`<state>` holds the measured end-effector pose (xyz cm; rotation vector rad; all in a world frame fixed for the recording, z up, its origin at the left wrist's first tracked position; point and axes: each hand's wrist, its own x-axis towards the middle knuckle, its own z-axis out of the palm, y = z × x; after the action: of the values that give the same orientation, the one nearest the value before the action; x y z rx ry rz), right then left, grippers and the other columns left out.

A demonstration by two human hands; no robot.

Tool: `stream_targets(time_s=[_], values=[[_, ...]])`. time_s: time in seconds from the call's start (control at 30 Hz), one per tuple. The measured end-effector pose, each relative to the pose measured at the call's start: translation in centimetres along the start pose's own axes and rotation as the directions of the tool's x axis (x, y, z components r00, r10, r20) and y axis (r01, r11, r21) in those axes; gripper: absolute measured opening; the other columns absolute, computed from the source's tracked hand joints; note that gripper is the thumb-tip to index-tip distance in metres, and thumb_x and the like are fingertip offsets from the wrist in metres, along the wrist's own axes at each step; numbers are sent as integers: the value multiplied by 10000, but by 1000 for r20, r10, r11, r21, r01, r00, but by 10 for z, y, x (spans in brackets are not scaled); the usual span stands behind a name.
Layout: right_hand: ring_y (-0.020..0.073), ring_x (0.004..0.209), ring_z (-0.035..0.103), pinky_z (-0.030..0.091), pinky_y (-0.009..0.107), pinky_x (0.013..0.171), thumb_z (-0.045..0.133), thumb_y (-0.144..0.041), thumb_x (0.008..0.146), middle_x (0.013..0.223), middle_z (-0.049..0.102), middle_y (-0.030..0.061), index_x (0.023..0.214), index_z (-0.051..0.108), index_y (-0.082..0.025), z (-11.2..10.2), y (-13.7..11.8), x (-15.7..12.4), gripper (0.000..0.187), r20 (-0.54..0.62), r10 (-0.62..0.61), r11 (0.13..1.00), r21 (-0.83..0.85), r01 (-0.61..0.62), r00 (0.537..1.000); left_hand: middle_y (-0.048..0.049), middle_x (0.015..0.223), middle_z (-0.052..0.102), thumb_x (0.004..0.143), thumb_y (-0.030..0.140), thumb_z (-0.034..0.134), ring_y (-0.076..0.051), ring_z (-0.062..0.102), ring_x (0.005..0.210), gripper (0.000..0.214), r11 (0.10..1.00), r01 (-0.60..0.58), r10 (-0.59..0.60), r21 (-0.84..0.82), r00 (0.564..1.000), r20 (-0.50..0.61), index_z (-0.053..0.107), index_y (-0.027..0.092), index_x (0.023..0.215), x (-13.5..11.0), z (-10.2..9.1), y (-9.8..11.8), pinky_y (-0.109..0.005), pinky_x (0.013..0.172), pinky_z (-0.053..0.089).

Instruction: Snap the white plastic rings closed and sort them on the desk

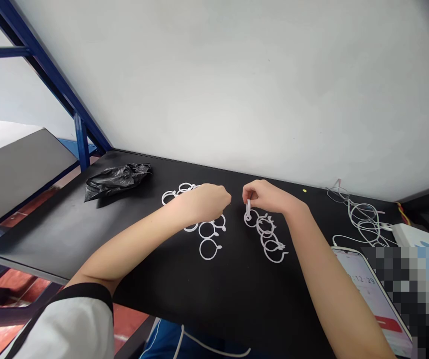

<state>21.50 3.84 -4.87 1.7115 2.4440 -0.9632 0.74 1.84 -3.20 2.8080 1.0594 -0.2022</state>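
Observation:
Several white plastic rings lie on a black table (184,284) in two groups. My left hand (207,200) rests curled in a loose fist over the left group of rings (209,238); what its fingers hold, if anything, is hidden. My right hand (264,195) pinches a small white ring (248,211) and holds it upright at the top of the right group of rings (270,237). The two hands are a short gap apart.
A crumpled black plastic bag (116,179) lies at the back left. A phone (371,294) with a lit screen sits at the right edge, beside white cables (363,219) and a white power strip (423,259). A white wall rises behind the table. A blue metal frame (81,142) stands at the left.

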Motion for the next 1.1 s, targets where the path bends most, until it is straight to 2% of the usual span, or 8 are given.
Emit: stream_targets(time_s=[0.13, 0.33, 0.47, 0.57, 0.67, 0.8, 0.93, 1.1], values=[[157, 734, 644, 436, 239, 605, 474, -25, 695, 792, 698, 23, 722, 630, -187, -6, -4, -5, 226, 34, 55, 998, 6, -55, 998, -43, 610, 586, 738, 35, 483, -130, 494, 444, 198, 998, 34, -41, 48, 987, 158, 585, 153, 616, 2, -2, 0, -273, 457, 270], [154, 746, 693, 458, 240, 648, 416, 17, 707, 829, 715, 38, 730, 610, -168, -12, -7, -10, 269, 94, 109, 989, 95, -117, 990, -58, 630, 608, 682, 8, 486, -160, 527, 445, 233, 996, 88, -87, 6, 975, 207, 662, 154, 730, 4, -1, -2, -287, 469, 301], [149, 759, 705, 464, 238, 659, 416, 4, 728, 883, 718, 30, 748, 597, -172, -14, -9, -14, 254, 115, 95, 985, 131, -110, 989, -80, 710, 654, 728, 50, 507, -190, 598, 526, 209, 994, 107, -105, 6, 963, 246, 683, 149, 782, 3, -4, -1, -289, 497, 339], [156, 784, 706, 470, 242, 675, 428, -6, 735, 887, 724, 36, 746, 606, -171, -15, -11, -15, 243, 130, 87, 985, 137, -104, 988, -90, 797, 678, 805, 154, 539, -210, 636, 620, 143, 994, 111, -111, 14, 962, 251, 679, 152, 836, 3, -5, -1, -285, 519, 362], [163, 805, 705, 474, 249, 696, 434, -12, 733, 881, 728, 34, 738, 621, -170, -17, -11, -16, 246, 134, 73, 987, 130, -91, 988, -100, 913, 683, 856, 259, 570, -233, 660, 750, 184, 996, 80, -84, 24, 977, 197, 657, 154, 979, 3, -2, -2, -286, 574, 395], [168, 813, 697, 481, 260, 731, 435, -28, 732, 848, 728, 25, 749, 644, -177, -21, -13, -21, 258, 127, 10, 988, 149, -29, 992, -85, 951, 656, 904, 314, 565, -226, 643, 841, 247, 997, -57, 59, 48, 998, -32, 603, 137, 1072, 6, -1, 0, -288, 638, 405], [174, 816, 679, 481, 262, 749, 442, -60, 740, 816, 728, 20, 736, 660, -189, -27, -19, -29, 253, 100, -57, 984, 173, 39, 993, -50, 881, 638, 928, 364, 544, -177, 613, 759, 235, 976, -218, 217, 16, 956, -196, 620, 143, 933, 10, -3, 4, -276, 623, 371], [169, 751, 634, 450, 266, 713, 450, -89, 733, 763, 711, 6, 717, 673, -202, -32, -27, -37, 251, 37, -87, 990, 115, 82, 995, -36, 749, 626, 963, 356, 489, -148, 585, 658, 320, 956, -292, 281, 6, 912, -299, 629, 146, 767, 13, -2, 5, -282, 588, 329]])
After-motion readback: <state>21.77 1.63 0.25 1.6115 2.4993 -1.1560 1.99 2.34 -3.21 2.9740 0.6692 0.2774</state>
